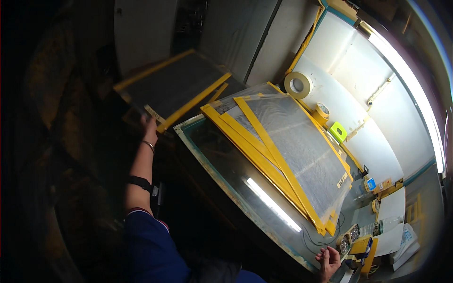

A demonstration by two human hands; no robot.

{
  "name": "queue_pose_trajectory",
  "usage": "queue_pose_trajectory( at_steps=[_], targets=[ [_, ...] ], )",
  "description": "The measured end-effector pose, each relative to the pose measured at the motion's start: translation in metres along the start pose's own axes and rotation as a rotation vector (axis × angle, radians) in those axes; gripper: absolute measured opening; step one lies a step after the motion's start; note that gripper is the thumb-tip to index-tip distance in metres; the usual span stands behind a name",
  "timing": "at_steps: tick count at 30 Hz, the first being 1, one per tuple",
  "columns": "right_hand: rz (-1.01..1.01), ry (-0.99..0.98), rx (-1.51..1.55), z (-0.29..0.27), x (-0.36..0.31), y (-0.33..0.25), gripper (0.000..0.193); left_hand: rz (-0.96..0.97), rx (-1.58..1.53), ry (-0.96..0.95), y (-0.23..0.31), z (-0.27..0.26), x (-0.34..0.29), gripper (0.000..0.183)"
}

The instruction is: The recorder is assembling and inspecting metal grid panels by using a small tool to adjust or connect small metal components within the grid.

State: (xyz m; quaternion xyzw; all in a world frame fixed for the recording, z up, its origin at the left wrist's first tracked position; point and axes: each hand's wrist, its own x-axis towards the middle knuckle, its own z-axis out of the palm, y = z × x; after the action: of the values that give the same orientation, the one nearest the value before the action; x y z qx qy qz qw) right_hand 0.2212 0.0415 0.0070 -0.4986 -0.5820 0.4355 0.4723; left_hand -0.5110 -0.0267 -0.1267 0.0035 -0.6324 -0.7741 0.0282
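Note:
My left hand [149, 126] reaches far out to the left, closed on the near corner of a grey see-through sheet [177, 78] edged with yellow tape. This sheet is held tilted beyond the glass-topped table and is slightly blurred. My right hand [329, 259] is at the table's near right edge, its fingers loosely bent and nothing visible in them. Thin black wires [309, 239] lie close to those fingertips. On the table [226, 155], a stack of similar yellow-taped sheets [297, 137] lies askew.
A wide tape roll [298, 85], a yellow tape roll [321, 113] and a lime-green item [338, 132] line the stack's far side. Lamp-like round parts [347, 240] and a clear bottle [389, 224] crowd the right. A bright tube light [415, 80] curves above a white panel.

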Motion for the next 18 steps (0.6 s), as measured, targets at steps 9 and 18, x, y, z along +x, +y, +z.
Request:
queue_pose_trajectory(
  at_steps=[9,18],
  targets=[
    [-0.005,0.015,-0.056,0.0,0.003,0.007,0.017,-0.008,0.594,-0.25,-0.088,-0.02,-0.027,0.041],
    [-0.064,0.021,-0.153,-0.011,0.003,0.018,0.019,-0.027,0.664,-0.129,-0.109,-0.02,-0.005,0.047]
  ],
)
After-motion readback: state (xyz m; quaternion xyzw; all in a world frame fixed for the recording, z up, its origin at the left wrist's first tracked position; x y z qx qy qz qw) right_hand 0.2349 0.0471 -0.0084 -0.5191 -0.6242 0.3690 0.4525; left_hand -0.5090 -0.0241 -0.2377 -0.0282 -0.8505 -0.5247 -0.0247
